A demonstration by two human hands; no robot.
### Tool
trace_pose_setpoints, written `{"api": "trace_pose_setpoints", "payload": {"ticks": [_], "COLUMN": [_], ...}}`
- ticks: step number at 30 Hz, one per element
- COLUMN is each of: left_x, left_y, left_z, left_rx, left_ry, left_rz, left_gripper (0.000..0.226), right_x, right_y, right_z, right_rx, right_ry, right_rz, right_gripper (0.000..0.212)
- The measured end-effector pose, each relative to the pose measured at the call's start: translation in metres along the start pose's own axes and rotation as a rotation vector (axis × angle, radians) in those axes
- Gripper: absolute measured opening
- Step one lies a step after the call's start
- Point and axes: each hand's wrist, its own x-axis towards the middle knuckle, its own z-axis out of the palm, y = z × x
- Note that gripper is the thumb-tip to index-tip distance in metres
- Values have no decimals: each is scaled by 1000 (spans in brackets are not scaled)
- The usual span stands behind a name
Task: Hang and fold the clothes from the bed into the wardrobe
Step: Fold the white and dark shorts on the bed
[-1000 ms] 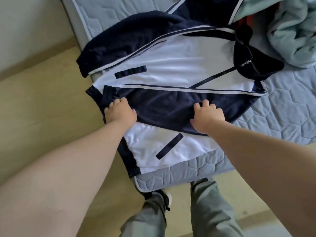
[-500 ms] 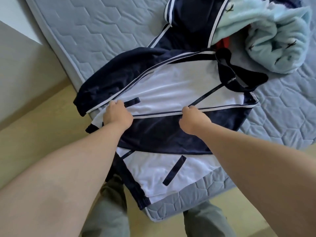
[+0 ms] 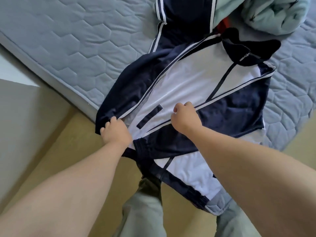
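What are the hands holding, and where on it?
The jacket: the left hand grips its far sleeve at the end, and the right hand pinches the folded sleeve at its striped edge.

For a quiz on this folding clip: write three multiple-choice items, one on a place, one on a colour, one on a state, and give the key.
1. Where does the pale mint fleece bundle lie?
A. on the tan floor
B. on the grey quilted mattress, past the collar of the navy-and-white zip-up track jacket
C. inside a wardrobe

2. What colour are the jacket's sleeves?
A. red
B. green
C. navy with white stripes

3. How is the right hand?
A. curled, pinching the striped edge of the sleeve folded across the jacket
B. flat and open
C. off the jacket

Key: B, the bundle sits on the mattress beyond the collar; C, both sleeves show navy cloth edged with white stripes; A, its fingers curl onto the stripe.
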Motion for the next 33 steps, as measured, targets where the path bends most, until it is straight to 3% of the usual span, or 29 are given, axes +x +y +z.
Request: {"api": "trace_pose_setpoints", "payload": {"ticks": [3,6,10,12,15,17,20,22,27,30,33], "left_x": [-3,-17,-58,-75,-85,-83,-69,-56,-21,-6,7], "left_y": [-12,-15,-9,-1,16,26,40,53,103,133,162], "left_z": [-19,-39,-50,-49,-43,-37,-24,-21,-29,-34,-38], "left_rx": [-248,-437,-594,-744,-1094,-1151,-1073,-1056,-1029,-1040,-1135], "left_ry": [136,216,-22,-250,-615,-579,-385,-394,-479,-564,-582], "left_rz": [90,254,525,523,305,173,48,-17,59,138,146], "left_gripper": [23,22,29,32,19,5,12,18,28,32,43], "right_x": [-5,-17,-36,-47,-63,-76,-97,-111,-121,-122,-123], "right_y": [-27,-51,-54,-47,-21,5,43,60,94,109,123], "right_z": [16,21,15,13,10,5,6,9,37,49,57], "right_rx": [228,720,1189,1207,1176,1206,1282,1242,1089,1187,1131], "right_ry": [-134,-371,-644,-587,-338,-249,-215,-222,-68,-81,-93], "right_rz": [56,251,341,364,498,553,562,582,536,609,664], "right_gripper": [32,54,77,54,13,11,28,38,28,33,37]}}
